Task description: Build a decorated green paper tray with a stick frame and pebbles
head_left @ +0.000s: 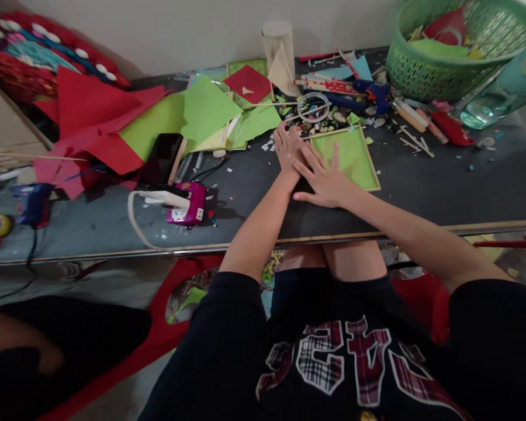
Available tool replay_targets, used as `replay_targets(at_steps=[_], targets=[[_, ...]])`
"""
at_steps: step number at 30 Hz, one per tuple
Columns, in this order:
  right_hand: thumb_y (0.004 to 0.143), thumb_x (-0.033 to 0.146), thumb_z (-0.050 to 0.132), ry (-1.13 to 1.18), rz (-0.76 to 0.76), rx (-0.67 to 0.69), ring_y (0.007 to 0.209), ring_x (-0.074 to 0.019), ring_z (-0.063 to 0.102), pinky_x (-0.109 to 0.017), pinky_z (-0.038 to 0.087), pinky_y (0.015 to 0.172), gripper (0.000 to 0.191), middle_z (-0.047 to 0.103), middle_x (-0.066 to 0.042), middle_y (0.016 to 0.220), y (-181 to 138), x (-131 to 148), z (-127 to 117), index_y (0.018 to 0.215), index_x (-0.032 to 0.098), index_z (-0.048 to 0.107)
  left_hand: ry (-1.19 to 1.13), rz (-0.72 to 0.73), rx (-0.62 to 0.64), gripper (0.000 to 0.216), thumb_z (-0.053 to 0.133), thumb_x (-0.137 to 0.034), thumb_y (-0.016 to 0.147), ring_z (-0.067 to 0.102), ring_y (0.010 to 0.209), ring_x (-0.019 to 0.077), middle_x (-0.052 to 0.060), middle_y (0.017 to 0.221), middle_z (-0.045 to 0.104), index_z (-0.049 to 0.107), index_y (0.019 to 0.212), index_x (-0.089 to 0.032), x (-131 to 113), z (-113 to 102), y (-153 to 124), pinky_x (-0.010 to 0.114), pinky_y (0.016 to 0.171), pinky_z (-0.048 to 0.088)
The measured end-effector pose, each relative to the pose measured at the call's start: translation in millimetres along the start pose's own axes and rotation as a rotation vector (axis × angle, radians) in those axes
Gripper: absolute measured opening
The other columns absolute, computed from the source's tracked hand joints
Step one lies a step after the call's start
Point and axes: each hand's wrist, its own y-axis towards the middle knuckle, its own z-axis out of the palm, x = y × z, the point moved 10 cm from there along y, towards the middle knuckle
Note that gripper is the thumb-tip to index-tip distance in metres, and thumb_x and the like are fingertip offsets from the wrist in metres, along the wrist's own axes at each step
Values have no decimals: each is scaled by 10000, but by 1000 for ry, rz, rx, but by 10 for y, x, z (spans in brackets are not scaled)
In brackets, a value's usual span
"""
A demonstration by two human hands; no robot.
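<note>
A light-green sheet (353, 155) edged with thin wooden sticks lies flat on the dark tabletop. My right hand (326, 180) is spread over its left part, fingers apart, and the fingertips reach toward my left hand (286, 151). That left hand rests at the sheet's left edge with its fingers stretched forward, partly overlapped by the right fingers. Neither hand visibly grips anything. Just beyond them a roll of clear tape (313, 107) lies on a pile of small pebbles and shells (335, 120), with thin sticks across it.
Left are red paper (96, 111), a phone (164, 158) and a purple power block (187, 203). A blue glue gun (374, 93), green basket (398, 67) and tilted glass (486, 108) stand right. Another person's arm (17, 339) is at lower left, beyond the table edge (245, 248).
</note>
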Motion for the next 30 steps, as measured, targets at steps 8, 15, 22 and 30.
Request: replay_targets(at_steps=[8,15,22,30], targets=[[1019,787,205,1,15,-94,1667,-380,20,-740,-124,1263,896,58,-90,1789,-107,27,-87,1736,255,136,33,-227,-62,239,562,-386,1009,239,1627,317,131,1601,453,622,1203,-261,-37,-177,-67,547,1348,260],[1019,779,285,6,26,-41,1666,-376,58,-757,-116,1249,870,17,-118,1785,-224,104,117,1722,269,225,145,-201,-26,283,592,-203,945,331,1576,319,123,1595,460,640,1219,-259,28,-189,-13,518,1353,241],[1014,775,121,281,185,-76,1671,-356,-20,-717,61,1303,893,18,-70,1799,-117,-350,-162,1737,250,128,158,42,-31,394,634,-216,892,426,1473,363,100,1537,560,685,1276,-287,-106,-133,301,615,1320,277],[1035,423,378,111,574,-345,1127,-320,660,-499,521,1037,470,744,-159,1152,-524,-1549,-596,1238,181,726,131,177,170,242,664,-504,945,462,1483,356,134,1324,675,689,925,-264,-249,51,620,595,1308,285]])
